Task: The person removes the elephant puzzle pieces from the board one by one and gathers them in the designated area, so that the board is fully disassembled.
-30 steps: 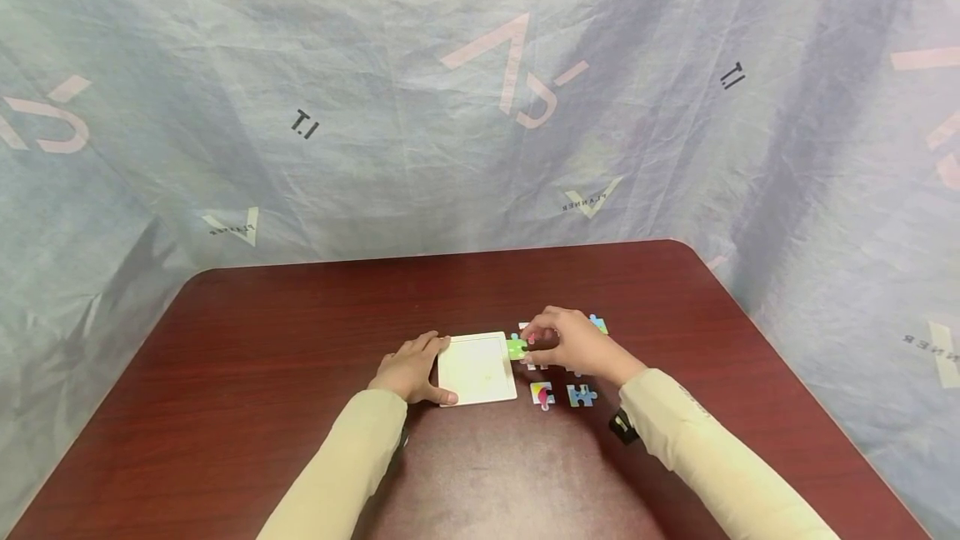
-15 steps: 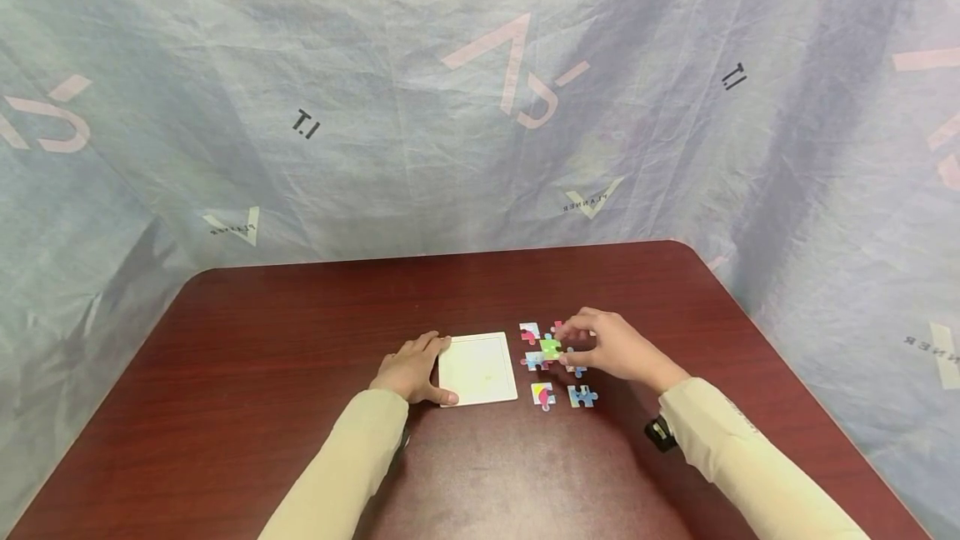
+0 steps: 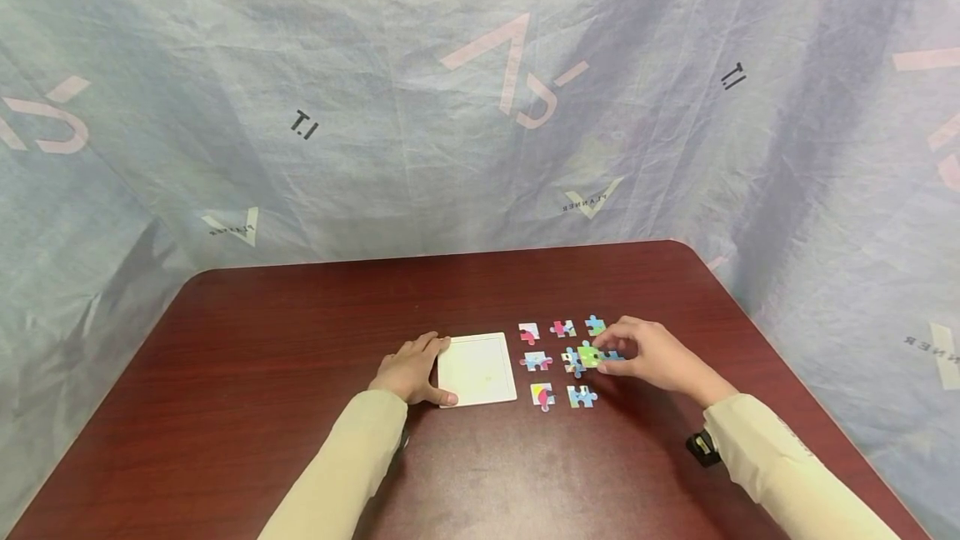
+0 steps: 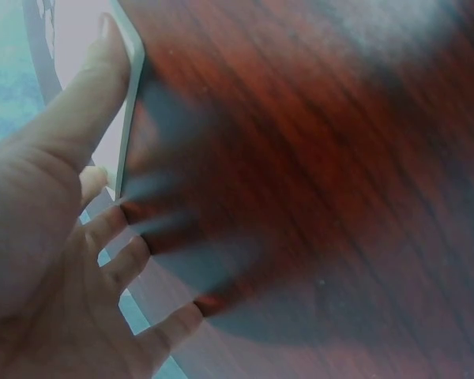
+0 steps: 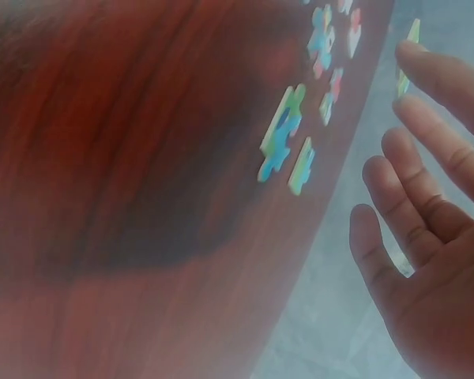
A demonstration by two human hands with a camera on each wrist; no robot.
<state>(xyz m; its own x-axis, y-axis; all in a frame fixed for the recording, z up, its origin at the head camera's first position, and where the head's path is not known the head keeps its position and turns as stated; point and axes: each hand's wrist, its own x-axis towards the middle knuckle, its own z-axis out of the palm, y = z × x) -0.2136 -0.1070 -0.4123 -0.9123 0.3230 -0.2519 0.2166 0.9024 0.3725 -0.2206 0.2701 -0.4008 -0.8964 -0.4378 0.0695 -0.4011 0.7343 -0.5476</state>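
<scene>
A square, pale wooden puzzle tray (image 3: 477,369) lies flat on the table with its light inside bare. Along its left side rests my left hand (image 3: 411,373), thumb at the near corner and fingers toward the far corner. In the left wrist view, the straight thumb (image 4: 99,87) lies on the tray's rim and the other fingers are spread on the table. To the right, my right hand (image 3: 656,357) pinches a green jigsaw piece (image 3: 587,357) between thumb and fingertips, raised over other pieces. The right wrist view shows that piece (image 5: 413,33) edge-on, partly behind the thumb.
Several loose jigsaw pieces lie right of the tray, among them a pink-and-white one (image 3: 528,332), a yellow-and-pink one (image 3: 542,395) and a blue one (image 3: 581,396). The dark red table (image 3: 300,332) ends at a grey printed cloth (image 3: 420,107) behind.
My right hand has carried the green jigsaw piece rightward from the tray's right edge, over the loose pieces, uncovering those nearer the tray. The left hand and tray have stayed put.
</scene>
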